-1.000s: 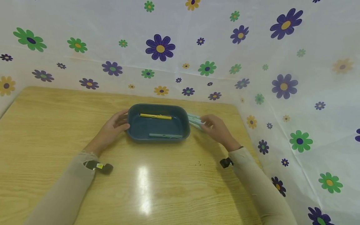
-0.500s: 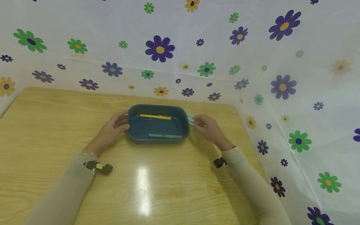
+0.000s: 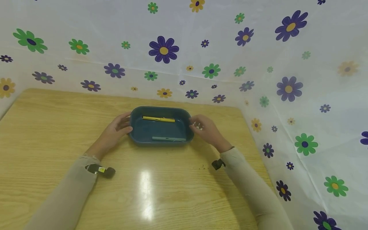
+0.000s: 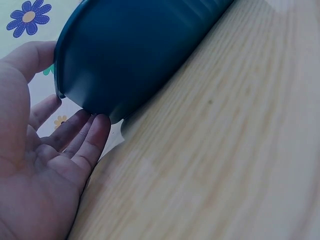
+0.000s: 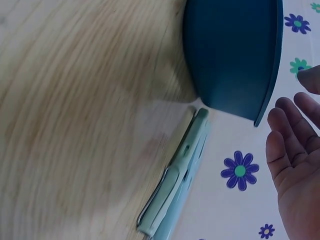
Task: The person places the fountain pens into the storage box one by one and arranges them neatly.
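Observation:
A dark blue oblong bin (image 3: 141, 131) sits on the table with a yellow pen (image 3: 158, 119) and a blue-green pen (image 3: 169, 139) lying inside. At its left end, my left hand (image 3: 114, 130) touches the outer wall with relaxed fingers; in the left wrist view the thumb meets the rim. My right hand (image 3: 209, 129) is at the bin's right end, its fingertips right at the rim and nothing in its grasp. Pale green pens (image 5: 172, 187) with clips lie beside the bin below that hand, seen in the right wrist view and mostly hidden in the head view.
The light wooden table (image 3: 115, 198) ends against a white cloth (image 3: 95, 28) printed with flowers, which stands at the back and right. Small dark specks (image 3: 202, 167) mark the tabletop in front of the right hand.
My right hand has moved left from over the pale green pens to the bin's right rim, leaving the pens on the table. The left hand and the bin have stayed put.

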Tool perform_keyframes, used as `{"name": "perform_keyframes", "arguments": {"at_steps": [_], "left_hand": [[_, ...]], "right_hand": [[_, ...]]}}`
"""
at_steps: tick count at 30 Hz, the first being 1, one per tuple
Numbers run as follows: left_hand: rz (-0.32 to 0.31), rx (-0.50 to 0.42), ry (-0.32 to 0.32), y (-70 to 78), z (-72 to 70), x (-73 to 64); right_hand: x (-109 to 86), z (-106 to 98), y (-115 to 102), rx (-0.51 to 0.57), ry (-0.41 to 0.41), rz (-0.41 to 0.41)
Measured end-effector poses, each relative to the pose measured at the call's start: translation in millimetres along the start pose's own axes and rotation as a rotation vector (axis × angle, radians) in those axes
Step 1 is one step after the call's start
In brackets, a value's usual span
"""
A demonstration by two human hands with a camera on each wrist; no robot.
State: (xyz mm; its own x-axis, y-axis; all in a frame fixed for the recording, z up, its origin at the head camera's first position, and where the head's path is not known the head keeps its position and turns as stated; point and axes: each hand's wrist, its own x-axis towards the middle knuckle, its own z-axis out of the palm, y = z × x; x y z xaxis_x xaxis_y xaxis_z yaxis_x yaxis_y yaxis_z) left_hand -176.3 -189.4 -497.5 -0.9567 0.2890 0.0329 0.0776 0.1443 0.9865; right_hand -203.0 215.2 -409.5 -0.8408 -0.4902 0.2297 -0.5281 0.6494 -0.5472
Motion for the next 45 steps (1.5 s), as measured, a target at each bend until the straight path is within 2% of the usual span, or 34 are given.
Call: {"name": "perform_keyframes", "arguments": {"at_steps": [5,9,15,24,30,34,45], "left_hand": [[0.008,0.004,0.001,0.1,-0.8,-0.7],[0.004,0.002,0.003,-1.4,-1.3,-0.3],[0.002,-0.006,0.002,-2.4,-0.1,0.6],[-0.011,-0.045,0.01,-1.7,-0.7,1.4],[-0.007,-0.029,0.008,-2.2,0.1,1.4],[-0.004,-0.017,-0.002,-1.8,1.2,1.8],[-0.011,-0.031,0.006,0.6,0.8,-1.6]], "right_hand": [[9.5,5.1,-10.3,0.024,-0.034,-0.01],[18.8,10.0,-16.0,0.004,-0.067,0.004],[32.2,15.3,-20.9,-0.075,-0.153,0.06],[55.3,21.3,-29.8,-0.235,-0.295,0.076],[68.2,31.1,-35.9,-0.313,-0.402,0.079],[71.5,38.0,-33.7,-0.343,-0.425,0.082],[78.0,50.5,-28.3,-0.342,-0.445,0.091]]}}
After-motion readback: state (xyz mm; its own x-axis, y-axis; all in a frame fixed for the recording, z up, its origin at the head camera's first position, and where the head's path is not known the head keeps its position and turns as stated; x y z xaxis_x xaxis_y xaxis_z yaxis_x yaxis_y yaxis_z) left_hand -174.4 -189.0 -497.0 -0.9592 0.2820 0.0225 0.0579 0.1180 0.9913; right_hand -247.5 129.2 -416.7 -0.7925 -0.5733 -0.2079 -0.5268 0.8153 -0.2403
